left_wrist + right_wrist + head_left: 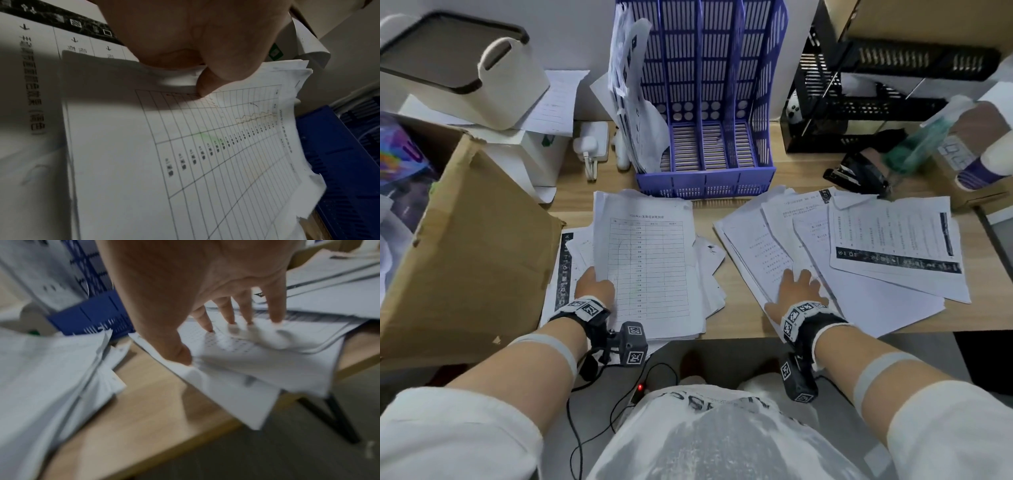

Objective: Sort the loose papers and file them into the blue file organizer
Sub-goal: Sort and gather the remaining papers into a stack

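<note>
My left hand (197,40) fills the left wrist view, its grip pinching the edge of a stack (650,260) topped by a ruled form, thumb on top and fingers under, the near edge raised off the sheets below. My right hand (796,291) lies spread on the fanned papers (859,246) across the bench (722,329), fingers straight, pressing and not closed on anything. The organizer (709,102) stands upright behind both piles, papers already in its leftmost slot, the other slots bare as far as I can see. The risk I judge greatest is the stack: its edges are ragged and uneven, so lifting by one side could let lower sheets slide out. The fanned papers overhang the bench front, and a push from my right hand could send them to the floor. Only the left wrist view shows the thumb's pinch and the stack's thickness; the head view hides that under my hand. The right wrist view, though blurred, shows fingertips (275,318) on the paper and the overhang from the side; the head view alone shows the slots.
</note>
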Demonstrator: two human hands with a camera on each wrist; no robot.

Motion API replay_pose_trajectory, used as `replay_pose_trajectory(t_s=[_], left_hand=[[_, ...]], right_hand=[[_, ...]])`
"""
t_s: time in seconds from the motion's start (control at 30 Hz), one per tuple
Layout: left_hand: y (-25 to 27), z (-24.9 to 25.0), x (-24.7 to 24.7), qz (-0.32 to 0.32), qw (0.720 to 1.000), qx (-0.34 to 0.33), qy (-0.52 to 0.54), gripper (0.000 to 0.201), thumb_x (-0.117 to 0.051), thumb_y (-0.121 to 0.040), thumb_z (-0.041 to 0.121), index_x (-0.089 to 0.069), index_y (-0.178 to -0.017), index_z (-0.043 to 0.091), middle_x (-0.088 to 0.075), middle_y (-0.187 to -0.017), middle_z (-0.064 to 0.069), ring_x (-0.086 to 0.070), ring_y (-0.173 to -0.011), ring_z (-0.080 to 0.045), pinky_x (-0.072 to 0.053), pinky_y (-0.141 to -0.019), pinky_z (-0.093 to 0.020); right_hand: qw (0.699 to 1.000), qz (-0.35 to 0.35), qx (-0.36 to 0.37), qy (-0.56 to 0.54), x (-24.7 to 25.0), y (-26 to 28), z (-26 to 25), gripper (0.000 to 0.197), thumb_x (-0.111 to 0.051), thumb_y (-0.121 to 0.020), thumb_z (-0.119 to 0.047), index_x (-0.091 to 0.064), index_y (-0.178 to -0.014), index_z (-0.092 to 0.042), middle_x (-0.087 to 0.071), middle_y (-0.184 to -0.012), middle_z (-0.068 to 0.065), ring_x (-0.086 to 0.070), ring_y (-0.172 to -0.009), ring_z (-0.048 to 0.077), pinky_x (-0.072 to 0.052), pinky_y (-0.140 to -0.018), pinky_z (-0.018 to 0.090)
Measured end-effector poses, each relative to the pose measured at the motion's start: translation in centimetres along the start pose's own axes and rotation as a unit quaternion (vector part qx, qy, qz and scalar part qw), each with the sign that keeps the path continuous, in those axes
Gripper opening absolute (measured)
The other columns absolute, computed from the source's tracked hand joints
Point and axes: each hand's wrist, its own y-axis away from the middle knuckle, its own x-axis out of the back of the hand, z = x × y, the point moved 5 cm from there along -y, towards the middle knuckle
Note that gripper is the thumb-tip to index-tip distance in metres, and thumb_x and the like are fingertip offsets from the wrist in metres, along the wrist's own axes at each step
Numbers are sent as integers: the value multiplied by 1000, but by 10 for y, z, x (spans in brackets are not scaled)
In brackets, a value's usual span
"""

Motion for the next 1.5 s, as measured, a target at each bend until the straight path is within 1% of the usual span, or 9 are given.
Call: replay_pose_trajectory(t_s=[0.1,0.27,0.4,0.67,0.87,0.97,1.17,1.4,1.5], left_hand=[[3,2,3,-42,999,-3,14,46,-38,-92,-3,-55,-132,11,-60,-122,-6,-53,-114,-32,-40,-90,-31],[17,18,-20,-175,984,-30,14,40,-60,-85,17,-61,-124,27,-69,-118,0,-64,-106,-26,-50,-97,-42],[25,26,-30,-206,976,-63,20,44,-65,-88,19,-59,-131,21,-67,-120,0,-64,-109,-25,-51,-98,-42],[28,30,-45,-217,971,-79,58,51,-84,-61,49,-74,-105,24,-77,-100,2,-73,-92,-24,-59,-84,-43],[30,51,-55,-175,976,-108,77,30,-57,-95,41,-67,-75,22,-70,-73,4,-65,-65,-13,-50,-55,-18],[22,48,-60,-167,976,-98,96,37,-55,-97,37,-69,-67,22,-71,-75,-3,-66,-75,-25,-54,-70,-31],[14,48,-59,-141,981,-132,17,26,-45,-101,20,-67,-106,9,-65,-100,-7,-60,-95,-27,-43,-81,-30],[3,31,-61,-145,984,-104,0,29,-43,-100,21,-63,-110,3,-65,-113,-14,-60,-106,-32,-45,-94,-37],[8,32,-63,-165,982,-91,-6,28,-42,-101,25,-60,-101,3,-64,-104,-18,-61,-100,-33,-42,-79,-31]], right_hand=[[978,105,121,-131,23,8,-31,63,-53,-83,-58,-43,-135,-23,-31,-147,4,-29,-138,23,-31,-110,42],[882,-86,207,-413,52,42,-91,62,-67,-87,-38,-39,-137,-15,-53,-121,-5,-52,-113,13,-39,-93,26],[897,-15,216,-385,69,39,-82,34,-60,-89,-7,-56,-123,-2,-64,-117,14,-58,-109,29,-44,-86,29],[900,-1,146,-411,57,9,-44,24,-59,-91,-16,-67,-113,-14,-69,-109,6,-61,-99,24,-48,-87,31],[908,42,108,-403,57,-1,-27,27,-47,-96,-16,-66,-101,2,-60,-80,14,-50,-69,23,-34,-57,25],[910,58,86,-402,55,-6,-16,31,-45,-98,-16,-64,-112,3,-67,-94,21,-60,-84,35,-48,-71,33],[897,64,25,-437,38,-12,7,29,-42,-98,-11,-65,-111,2,-66,-104,24,-52,-78,23,-38,-63,27],[904,30,-14,-427,23,-15,11,33,-43,-94,-12,-54,-111,13,-59,-114,32,-57,-80,30,-44,-69,30],[917,4,9,-399,21,-13,-4,30,-42,-93,-7,-54,-113,11,-61,-99,23,-57,-86,32,-44,-65,26]])
